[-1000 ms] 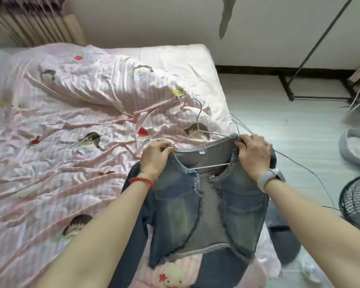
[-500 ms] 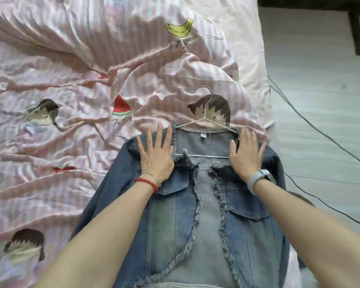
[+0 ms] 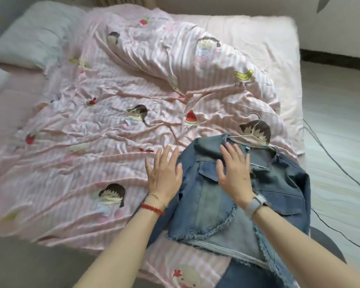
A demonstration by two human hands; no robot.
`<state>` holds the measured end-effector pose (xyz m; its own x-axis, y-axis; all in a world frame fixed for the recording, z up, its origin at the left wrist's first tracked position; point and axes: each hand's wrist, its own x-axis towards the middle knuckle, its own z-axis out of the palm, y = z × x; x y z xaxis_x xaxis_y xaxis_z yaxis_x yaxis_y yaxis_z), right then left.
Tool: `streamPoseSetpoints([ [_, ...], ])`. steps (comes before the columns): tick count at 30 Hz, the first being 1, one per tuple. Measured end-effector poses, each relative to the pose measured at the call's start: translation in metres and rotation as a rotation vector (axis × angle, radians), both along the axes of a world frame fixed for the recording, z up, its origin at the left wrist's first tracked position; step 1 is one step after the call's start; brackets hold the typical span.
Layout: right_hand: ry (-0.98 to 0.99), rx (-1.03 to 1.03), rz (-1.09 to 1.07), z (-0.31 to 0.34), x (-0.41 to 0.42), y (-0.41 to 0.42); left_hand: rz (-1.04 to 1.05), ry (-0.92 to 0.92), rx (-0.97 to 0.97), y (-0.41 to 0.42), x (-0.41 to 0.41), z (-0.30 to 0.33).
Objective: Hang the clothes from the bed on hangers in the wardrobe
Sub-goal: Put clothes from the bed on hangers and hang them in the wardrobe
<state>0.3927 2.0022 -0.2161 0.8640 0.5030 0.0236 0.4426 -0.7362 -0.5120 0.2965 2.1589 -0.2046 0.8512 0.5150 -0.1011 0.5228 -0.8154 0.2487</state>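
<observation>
**Denim jacket on a wire hanger, lying flat on the bed**

Bedroom floor [image 3: 337, 113] of pale boards is showing along the right edge, with thin dark cables [image 3: 328, 154] trailing across it. Filling most of the view, the bed [image 3: 258, 32] is lying under a rumpled pink-striped quilt [image 3: 112, 125] printed with cartoon children, a watermelon slice and a banana; a white pillow [image 3: 35, 38] is sitting at the far left corner. On the near right part of the quilt, a blue denim jacket [image 3: 278, 190] with frayed front edges is lying face up and spread open, its collar pointing away from the viewer. A thin wire hanger [image 3: 256, 129] is sitting inside the jacket's shoulders, its hook sticking out past the collar and resting on the quilt. The right hand [image 3: 234, 173], wearing a pale wristwatch [image 3: 255, 204], is lying flat on the jacket's chest just below the collar, fingers straight and spread, gripping nothing. The left hand [image 3: 164, 175], wearing a red bead bracelet [image 3: 152, 208], is lying just beside the jacket's shoulder, fingers extended and slightly apart, palm down over the quilt at the jacket's edge and holding nothing; whether it is touching the denim cannot be told.
</observation>
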Motion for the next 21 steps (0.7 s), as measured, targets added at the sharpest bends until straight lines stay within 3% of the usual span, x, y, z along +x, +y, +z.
streamPoseSetpoints([
  [4,0.005,0.035,0.265,0.042,-0.112,0.06,0.203,0.003,0.056,0.038,-0.145,0.039],
  [10,-0.032,0.042,0.794,0.088,-0.313,0.143,0.707,-0.056,0.147,0.061,-0.402,0.089],
  [16,-0.058,0.105,1.341,0.128,-0.539,0.206,1.269,0.018,0.324,0.007,-0.653,0.131],
  [21,-0.033,0.186,1.703,0.163,-0.69,0.217,1.576,0.057,0.432,-0.044,-0.771,0.165],
])
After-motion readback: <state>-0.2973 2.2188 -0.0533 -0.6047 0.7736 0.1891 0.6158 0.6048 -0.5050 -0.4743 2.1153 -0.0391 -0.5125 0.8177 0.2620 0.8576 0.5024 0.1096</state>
